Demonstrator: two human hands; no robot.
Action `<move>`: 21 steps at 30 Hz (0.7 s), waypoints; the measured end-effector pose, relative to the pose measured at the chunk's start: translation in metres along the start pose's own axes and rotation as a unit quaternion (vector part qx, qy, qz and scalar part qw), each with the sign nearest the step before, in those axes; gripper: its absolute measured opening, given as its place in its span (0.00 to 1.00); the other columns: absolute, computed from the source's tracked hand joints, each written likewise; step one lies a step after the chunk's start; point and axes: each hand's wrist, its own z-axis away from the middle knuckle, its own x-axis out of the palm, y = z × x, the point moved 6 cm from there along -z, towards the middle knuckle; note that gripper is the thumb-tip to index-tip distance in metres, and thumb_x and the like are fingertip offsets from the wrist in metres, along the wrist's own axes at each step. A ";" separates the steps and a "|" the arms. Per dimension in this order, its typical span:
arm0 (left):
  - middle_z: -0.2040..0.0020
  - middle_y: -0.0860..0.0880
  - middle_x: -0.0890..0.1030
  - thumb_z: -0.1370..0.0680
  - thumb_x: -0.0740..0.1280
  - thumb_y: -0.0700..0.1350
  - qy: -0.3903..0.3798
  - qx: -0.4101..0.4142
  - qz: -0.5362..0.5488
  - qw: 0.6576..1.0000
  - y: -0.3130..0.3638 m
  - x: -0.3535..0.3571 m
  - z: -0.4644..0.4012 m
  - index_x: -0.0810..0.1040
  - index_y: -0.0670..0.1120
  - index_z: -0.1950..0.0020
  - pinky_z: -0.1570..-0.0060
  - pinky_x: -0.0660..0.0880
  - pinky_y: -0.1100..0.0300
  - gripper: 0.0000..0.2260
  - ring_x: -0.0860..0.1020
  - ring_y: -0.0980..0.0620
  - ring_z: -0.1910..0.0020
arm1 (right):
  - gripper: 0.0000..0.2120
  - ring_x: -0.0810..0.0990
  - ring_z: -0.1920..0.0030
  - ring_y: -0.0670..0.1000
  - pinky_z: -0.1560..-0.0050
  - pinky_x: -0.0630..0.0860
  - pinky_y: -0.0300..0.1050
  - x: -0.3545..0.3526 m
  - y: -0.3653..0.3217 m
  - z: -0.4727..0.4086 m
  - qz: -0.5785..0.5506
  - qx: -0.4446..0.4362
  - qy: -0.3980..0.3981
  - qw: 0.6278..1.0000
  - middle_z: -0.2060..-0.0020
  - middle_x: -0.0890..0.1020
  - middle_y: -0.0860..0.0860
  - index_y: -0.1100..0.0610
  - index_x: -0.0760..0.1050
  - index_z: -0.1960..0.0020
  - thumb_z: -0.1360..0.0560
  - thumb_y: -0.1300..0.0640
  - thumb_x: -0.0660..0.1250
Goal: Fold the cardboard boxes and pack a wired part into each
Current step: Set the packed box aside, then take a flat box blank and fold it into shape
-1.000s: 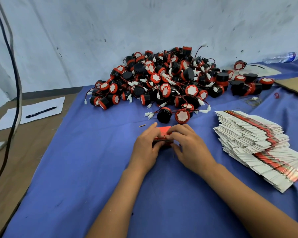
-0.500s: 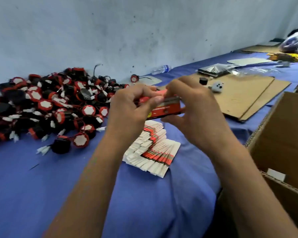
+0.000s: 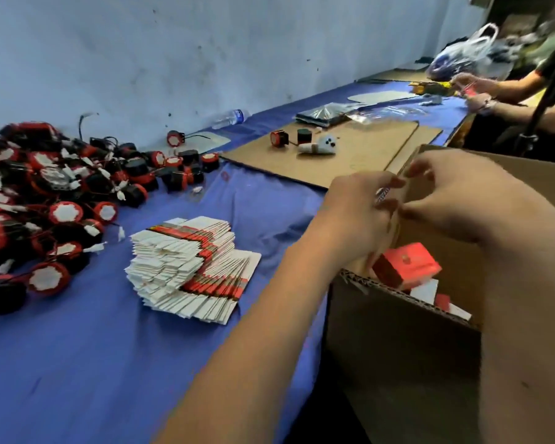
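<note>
My left hand (image 3: 356, 216) and my right hand (image 3: 458, 193) hover close together over the near left corner of a large brown carton (image 3: 398, 299), fingers loosely curled and fingertips almost meeting. Just below them, inside the carton, a small folded red box (image 3: 407, 265) is blurred and apart from both hands. More small boxes lie deeper in the carton. A fanned stack of flat white-and-red box blanks (image 3: 189, 267) lies on the blue cloth (image 3: 77, 363). The heap of black-and-red wired parts (image 3: 61, 200) fills the left side.
Flat cardboard sheets (image 3: 359, 161) lie behind the carton, carrying two loose parts (image 3: 279, 138) and a white object (image 3: 321, 145). A plastic bottle (image 3: 231, 118) lies by the wall. Another person's hands (image 3: 478, 91) work at the far right beside a plastic bag (image 3: 468, 56).
My view swung right from the parts heap to the carton. Both hands lifted the folded red box off the cloth and carried it over the carton; it now sits below them, out of their hold.
</note>
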 end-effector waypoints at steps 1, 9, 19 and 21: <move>0.42 0.47 0.85 0.21 0.69 0.37 0.039 -0.001 -0.004 0.999 -0.011 -0.013 0.004 0.84 0.46 0.38 0.42 0.78 0.51 0.13 0.82 0.48 0.42 | 0.21 0.79 0.42 0.58 0.44 0.77 0.51 -0.002 -0.016 0.000 -0.032 -0.017 0.036 0.999 0.42 0.81 0.55 0.50 0.77 0.36 0.28 0.54 0.77; 0.44 0.44 0.82 0.27 0.63 0.32 0.351 -0.295 -0.106 0.882 -0.168 -0.136 0.107 0.83 0.46 0.46 0.49 0.70 0.56 0.16 0.78 0.42 0.42 | 0.11 0.82 0.47 0.58 0.46 0.81 0.53 0.128 -0.201 -0.012 -0.120 -0.204 -0.083 0.968 0.49 0.85 0.55 0.56 0.81 0.45 0.26 0.57 0.71; 0.49 0.49 0.80 0.20 0.61 0.40 0.443 -0.469 -0.005 0.764 -0.262 -0.171 0.182 0.75 0.47 0.47 0.53 0.68 0.56 0.06 0.77 0.45 0.48 | 0.22 0.76 0.48 0.58 0.46 0.75 0.53 0.268 -0.327 -0.025 0.050 -0.360 -0.221 0.905 0.45 0.81 0.55 0.56 0.75 0.49 0.21 0.36 0.65; 0.53 0.50 0.79 0.20 0.61 0.42 0.460 -0.467 0.008 0.755 -0.269 -0.172 0.185 0.74 0.46 0.48 0.58 0.66 0.55 0.03 0.77 0.45 0.50 | 0.20 0.72 0.54 0.57 0.56 0.69 0.48 0.267 -0.333 -0.022 0.069 -0.390 -0.200 0.896 0.55 0.77 0.54 0.55 0.67 0.61 0.19 0.43 0.63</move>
